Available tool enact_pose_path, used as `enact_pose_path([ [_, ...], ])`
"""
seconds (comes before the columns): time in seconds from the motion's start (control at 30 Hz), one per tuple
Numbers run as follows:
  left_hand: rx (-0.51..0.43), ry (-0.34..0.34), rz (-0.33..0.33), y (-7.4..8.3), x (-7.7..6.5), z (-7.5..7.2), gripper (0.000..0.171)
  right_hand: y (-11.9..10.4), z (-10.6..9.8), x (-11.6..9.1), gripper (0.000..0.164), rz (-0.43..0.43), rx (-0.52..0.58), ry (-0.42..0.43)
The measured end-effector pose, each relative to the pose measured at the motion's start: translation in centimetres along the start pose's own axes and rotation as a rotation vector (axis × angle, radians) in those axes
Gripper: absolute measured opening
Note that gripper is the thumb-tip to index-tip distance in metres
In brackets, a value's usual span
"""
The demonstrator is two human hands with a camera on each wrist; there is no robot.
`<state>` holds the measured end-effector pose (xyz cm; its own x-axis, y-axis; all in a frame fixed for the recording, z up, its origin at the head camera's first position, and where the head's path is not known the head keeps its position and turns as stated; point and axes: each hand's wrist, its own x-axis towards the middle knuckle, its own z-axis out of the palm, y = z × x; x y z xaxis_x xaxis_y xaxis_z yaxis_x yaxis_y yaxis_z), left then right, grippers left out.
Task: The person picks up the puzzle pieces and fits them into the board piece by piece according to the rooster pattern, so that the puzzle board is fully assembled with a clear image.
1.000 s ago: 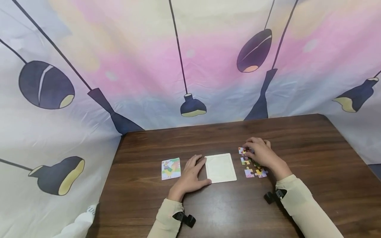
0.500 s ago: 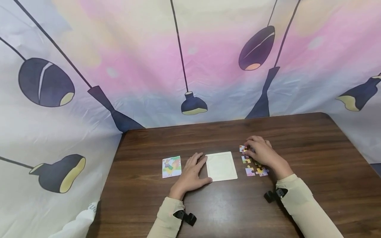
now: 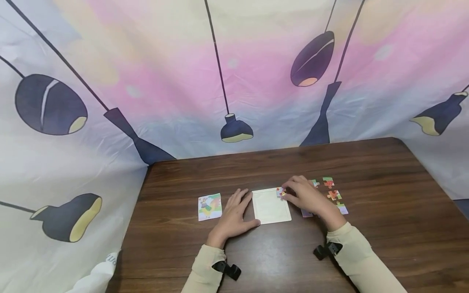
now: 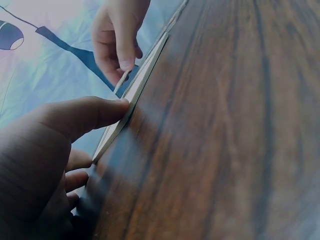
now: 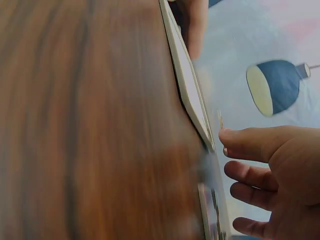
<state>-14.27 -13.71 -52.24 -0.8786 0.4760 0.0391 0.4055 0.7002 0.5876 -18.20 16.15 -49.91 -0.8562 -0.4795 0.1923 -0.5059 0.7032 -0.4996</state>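
Note:
A cream square puzzle tray (image 3: 270, 209) lies flat on the table. My left hand (image 3: 232, 216) is spread along its left side, the thumb (image 4: 112, 111) touching the near edge and fingers at the left edge. Between thumb and fingertips, my right hand (image 3: 307, 196) pinches a small colourful jigsaw piece (image 3: 280, 192) at the tray's far right corner. In the right wrist view that piece (image 5: 220, 120) is seen edge-on, slightly above the tray. More jigsaw pieces (image 3: 334, 195) lie right of the tray, some hidden under my right hand and forearm.
A square picture card (image 3: 210, 207) lies left of my left hand. The dark wooden table (image 3: 278, 260) reaches back to a curtain (image 3: 176, 93) printed with lamps. Something white (image 3: 104, 268) sits beside the table's left edge.
My right hand has moved left from the loose pieces to the tray, bringing one jigsaw piece and uncovering several others. My left hand has stayed at the tray's left side.

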Motion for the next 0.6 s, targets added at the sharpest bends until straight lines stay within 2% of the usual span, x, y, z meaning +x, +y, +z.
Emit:
enact_pose_path([
  [0.6,-0.004,-0.012,-0.009,-0.1,0.1,0.1,0.089,-2.7,2.3,1.6,0.027,-0.053,0.029,-0.031],
])
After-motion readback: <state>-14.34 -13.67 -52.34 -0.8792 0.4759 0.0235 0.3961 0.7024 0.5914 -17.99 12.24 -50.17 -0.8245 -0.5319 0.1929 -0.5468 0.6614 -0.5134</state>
